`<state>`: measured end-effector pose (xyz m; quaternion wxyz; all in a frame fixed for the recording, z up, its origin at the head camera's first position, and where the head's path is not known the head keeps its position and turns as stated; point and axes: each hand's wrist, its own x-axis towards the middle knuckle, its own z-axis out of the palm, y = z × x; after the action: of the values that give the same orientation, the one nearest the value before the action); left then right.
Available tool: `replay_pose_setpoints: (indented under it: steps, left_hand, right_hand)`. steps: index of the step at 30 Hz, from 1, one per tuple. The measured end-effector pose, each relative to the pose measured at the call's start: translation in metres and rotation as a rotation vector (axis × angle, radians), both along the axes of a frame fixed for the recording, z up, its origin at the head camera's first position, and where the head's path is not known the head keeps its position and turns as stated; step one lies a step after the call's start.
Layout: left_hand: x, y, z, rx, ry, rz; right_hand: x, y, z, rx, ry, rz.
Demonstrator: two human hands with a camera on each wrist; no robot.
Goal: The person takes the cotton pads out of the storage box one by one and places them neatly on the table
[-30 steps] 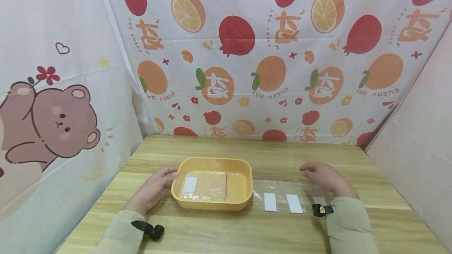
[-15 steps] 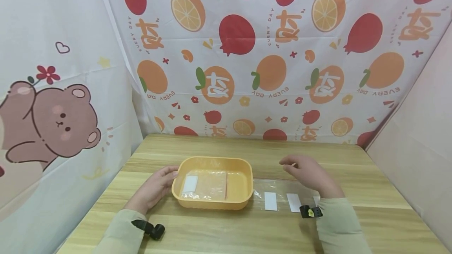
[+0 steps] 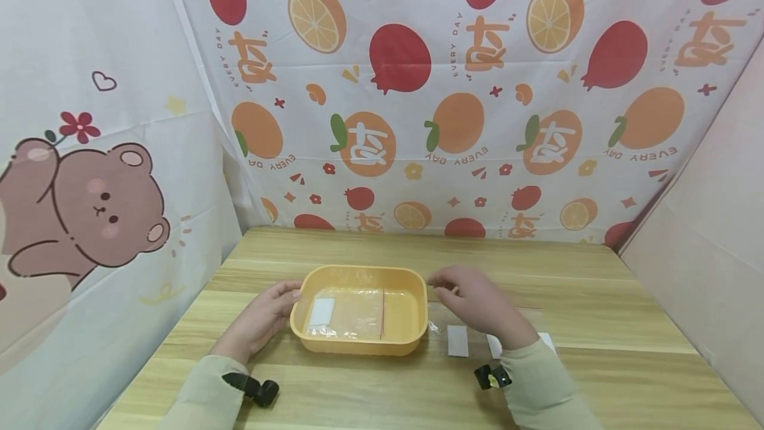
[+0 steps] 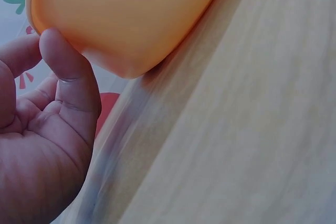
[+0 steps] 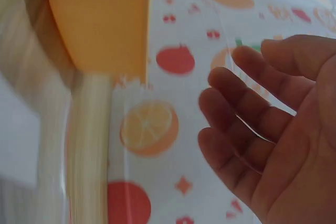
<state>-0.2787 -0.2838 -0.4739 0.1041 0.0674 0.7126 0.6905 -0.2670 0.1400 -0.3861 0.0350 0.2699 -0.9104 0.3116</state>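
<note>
A yellow plastic basin [image 3: 407,320] stands on the table. Inside it lies a flat clear zip bag [image 3: 358,317] with a white label and a red line near one end. My left hand [image 3: 266,319] holds the basin's left side, thumb against the outer wall near the rim in the left wrist view. My right hand [image 3: 480,307] is beside the right end, fingertips close to the rim in the head view. The right wrist view shows its fingers loosely bent, with a gap to the basin's orange-yellow wall [image 5: 100,19].
Right of the basin, clear zip bags [image 3: 442,314] with white labels lie flat on the wooden table [image 3: 370,390], partly under my right forearm. A fruit-print curtain [image 3: 406,131] hangs behind the table and a bear-print one [image 3: 191,171] on the left.
My right hand has moved left from above the clear zip bags to beside the basin's right end. My left hand and the basin have hardly moved.
</note>
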Motion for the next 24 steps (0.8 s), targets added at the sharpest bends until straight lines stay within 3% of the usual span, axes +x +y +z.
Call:
replay_pose_setpoints:
  steps: [5, 10, 24]
  left_hand:
    - [0.0, 0.0, -0.001, 0.003, 0.01, -0.001]
    - [0.001, 0.0, -0.001, -0.001, 0.007, 0.003]
    - [-0.002, -0.002, -0.004, 0.009, 0.012, -0.008]
  right_hand:
    - [0.005, -0.027, -0.003, -0.035, -0.011, 0.062]
    - [0.004, -0.052, -0.006, -0.046, -0.092, 0.092]
    - [-0.018, -0.105, -0.025, 0.108, -0.17, 0.04]
